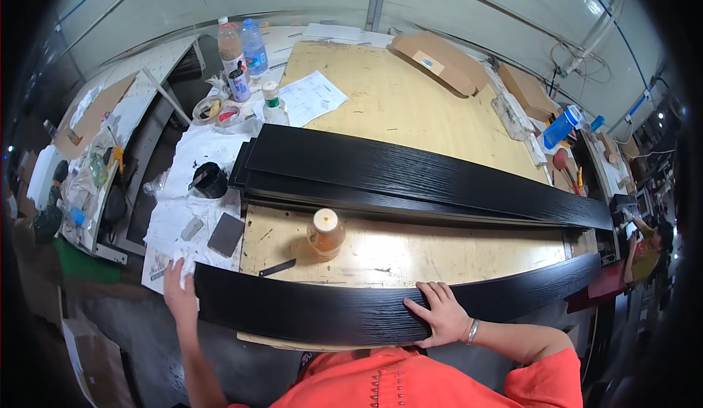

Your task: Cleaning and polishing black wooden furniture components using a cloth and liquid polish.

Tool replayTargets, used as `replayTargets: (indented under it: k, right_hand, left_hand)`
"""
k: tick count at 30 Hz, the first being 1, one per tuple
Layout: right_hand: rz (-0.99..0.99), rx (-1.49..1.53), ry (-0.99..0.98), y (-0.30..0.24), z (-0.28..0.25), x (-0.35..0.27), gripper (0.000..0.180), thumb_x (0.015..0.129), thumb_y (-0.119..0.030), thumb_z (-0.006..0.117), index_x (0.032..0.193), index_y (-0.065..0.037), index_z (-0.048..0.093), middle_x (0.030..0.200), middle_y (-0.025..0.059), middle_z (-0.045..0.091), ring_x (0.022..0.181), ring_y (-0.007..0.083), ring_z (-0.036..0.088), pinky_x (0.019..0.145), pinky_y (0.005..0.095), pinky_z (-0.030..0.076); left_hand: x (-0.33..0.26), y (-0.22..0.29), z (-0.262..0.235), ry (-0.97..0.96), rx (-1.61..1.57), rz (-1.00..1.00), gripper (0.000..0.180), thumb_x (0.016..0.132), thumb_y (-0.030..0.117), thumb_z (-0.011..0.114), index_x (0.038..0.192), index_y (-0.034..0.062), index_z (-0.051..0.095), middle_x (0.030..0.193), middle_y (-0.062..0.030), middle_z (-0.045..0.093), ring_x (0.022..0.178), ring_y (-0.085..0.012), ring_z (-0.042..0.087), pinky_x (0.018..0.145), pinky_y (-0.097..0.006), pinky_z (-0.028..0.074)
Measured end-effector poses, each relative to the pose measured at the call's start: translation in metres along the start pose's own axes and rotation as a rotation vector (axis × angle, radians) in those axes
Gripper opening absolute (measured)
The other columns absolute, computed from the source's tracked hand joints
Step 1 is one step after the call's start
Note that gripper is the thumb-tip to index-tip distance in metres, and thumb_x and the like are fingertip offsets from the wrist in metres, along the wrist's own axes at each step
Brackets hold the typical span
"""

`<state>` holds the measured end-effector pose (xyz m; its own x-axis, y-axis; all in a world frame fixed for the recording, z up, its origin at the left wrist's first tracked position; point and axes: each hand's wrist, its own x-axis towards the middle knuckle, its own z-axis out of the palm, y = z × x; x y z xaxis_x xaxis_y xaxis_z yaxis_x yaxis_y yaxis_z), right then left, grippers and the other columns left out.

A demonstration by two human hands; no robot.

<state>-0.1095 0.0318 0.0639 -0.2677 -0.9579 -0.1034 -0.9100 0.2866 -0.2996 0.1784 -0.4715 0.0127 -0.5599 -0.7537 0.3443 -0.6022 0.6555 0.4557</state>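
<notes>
A long black wood-grain board [307,309] lies along the near edge of the table in front of me. My right hand [441,316] rests flat on it right of the middle, fingers spread, a bangle at the wrist. At the board's left end, my left hand [179,291] closes on a crumpled white cloth [187,264], pressed against the end corner. Behind the board stand a bottle of amber liquid [325,236] with a pale cap and a dark slim knife-like tool [277,267]. A dark grey sanding block [226,234] lies on white paper near my left hand.
A stack of black boards [410,170] spans the table's middle. Left of it stands a black paint pot [209,180]. Plastic bottles [253,46] and tape rolls [217,111] crowd the far left. A cardboard piece [439,64] lies at the back; another person [648,251] is at far right.
</notes>
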Motion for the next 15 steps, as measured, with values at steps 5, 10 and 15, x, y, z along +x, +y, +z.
replayTargets:
  k: [5,10,15]
  right_hand:
    - [0.018,-0.003,-0.047,-0.001,-0.001,0.000,0.093,0.066,-0.062,0.074,0.143,-0.014,0.049,0.141,0.0322,0.040,0.127,0.0478,0.042,0.109,0.0603,0.030]
    - [0.044,-0.002,-0.104,0.000,0.000,-0.001,0.093,0.069,-0.064,0.071,0.144,-0.016,0.048,0.142,0.0317,0.039,0.128,0.0475,0.042,0.109,0.0607,0.029]
    - [0.050,0.016,-0.126,0.003,0.001,0.000,0.093,0.068,-0.067,0.071,0.144,-0.018,0.049,0.141,0.0315,0.039,0.129,0.0480,0.041,0.109,0.0616,0.028]
  left_hand:
    - [0.017,-0.016,0.010,-0.001,0.027,0.041,0.039,0.082,-0.003,0.063,0.121,0.0019,0.066,0.129,-0.0225,0.060,0.119,-0.0415,0.056,0.104,-0.045,0.043]
    - [0.012,0.015,0.007,0.049,0.001,0.045,0.038,0.083,-0.004,0.059,0.120,0.0021,0.066,0.130,-0.0219,0.060,0.117,-0.0406,0.057,0.102,-0.045,0.044]
    - [-0.018,0.105,0.008,-0.270,-0.203,0.286,0.044,0.073,0.005,0.072,0.116,0.0091,0.068,0.126,-0.0187,0.060,0.113,-0.0404,0.058,0.100,-0.048,0.045]
